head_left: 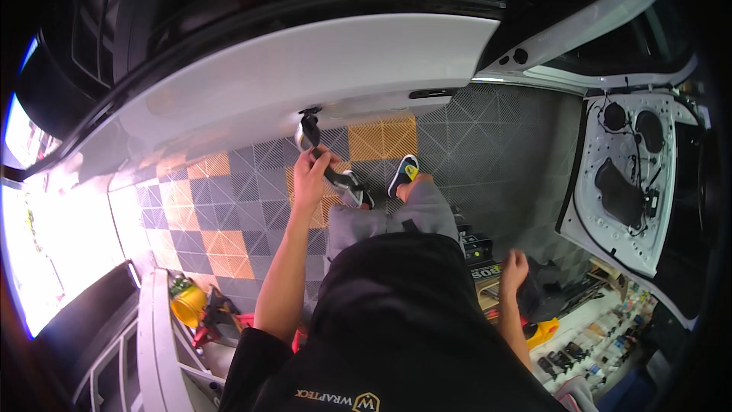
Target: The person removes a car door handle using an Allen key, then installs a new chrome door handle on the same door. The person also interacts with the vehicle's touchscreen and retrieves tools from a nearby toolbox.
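Observation:
My left hand (311, 175) is closed around a long, curved black-and-silver piece that looks like a car door handle (339, 181). Its upper end reaches up to a dark opening (309, 112) in the pale car door panel (305, 57); I cannot tell whether it is still attached there. My right hand (515, 271) hangs low at my right side, fingers curled in. Whatever it may hold is hidden, and a dark blurred shape lies beside it.
A stripped car door (621, 175) with exposed wiring stands open at the right. Small bottles and tools (591, 351) lie on a white surface at lower right. A yellow bucket (188, 305) is at lower left, over grey and orange floor tiles (381, 137).

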A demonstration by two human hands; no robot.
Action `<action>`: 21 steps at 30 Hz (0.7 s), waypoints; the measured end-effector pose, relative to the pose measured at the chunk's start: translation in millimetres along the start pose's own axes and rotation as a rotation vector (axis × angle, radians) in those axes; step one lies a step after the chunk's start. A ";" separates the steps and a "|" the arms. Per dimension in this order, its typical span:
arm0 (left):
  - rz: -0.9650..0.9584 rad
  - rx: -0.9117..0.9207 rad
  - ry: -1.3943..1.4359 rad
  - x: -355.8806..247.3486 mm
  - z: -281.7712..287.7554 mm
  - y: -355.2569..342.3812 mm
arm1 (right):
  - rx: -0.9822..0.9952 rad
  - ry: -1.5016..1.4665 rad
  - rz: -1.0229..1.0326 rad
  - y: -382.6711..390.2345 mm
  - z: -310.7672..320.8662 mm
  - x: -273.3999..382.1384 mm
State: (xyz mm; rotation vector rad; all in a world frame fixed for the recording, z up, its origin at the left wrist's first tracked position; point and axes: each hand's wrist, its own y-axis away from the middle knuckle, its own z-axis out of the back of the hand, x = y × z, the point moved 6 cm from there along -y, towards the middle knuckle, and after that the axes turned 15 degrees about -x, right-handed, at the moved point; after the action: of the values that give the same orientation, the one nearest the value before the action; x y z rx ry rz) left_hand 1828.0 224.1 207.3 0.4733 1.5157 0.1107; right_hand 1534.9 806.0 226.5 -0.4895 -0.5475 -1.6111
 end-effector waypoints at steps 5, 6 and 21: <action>0.112 0.095 0.187 23.8 -12.5 -21.7 | 0.482 -0.359 0.146 27.8 -143.6 231.6; 0.136 0.111 0.245 25.1 -15.9 -24.6 | 0.564 -0.392 0.169 42.3 -168.2 270.1; 0.428 0.377 0.967 28.5 -87.5 -14.9 | 0.875 -0.224 0.841 112.3 -278.0 403.1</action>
State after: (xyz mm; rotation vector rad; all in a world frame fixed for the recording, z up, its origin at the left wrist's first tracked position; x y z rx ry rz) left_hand 1741.6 240.9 176.7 1.1549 2.3700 0.4397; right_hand 1604.0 309.4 257.0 -0.1752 -0.9800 -0.4293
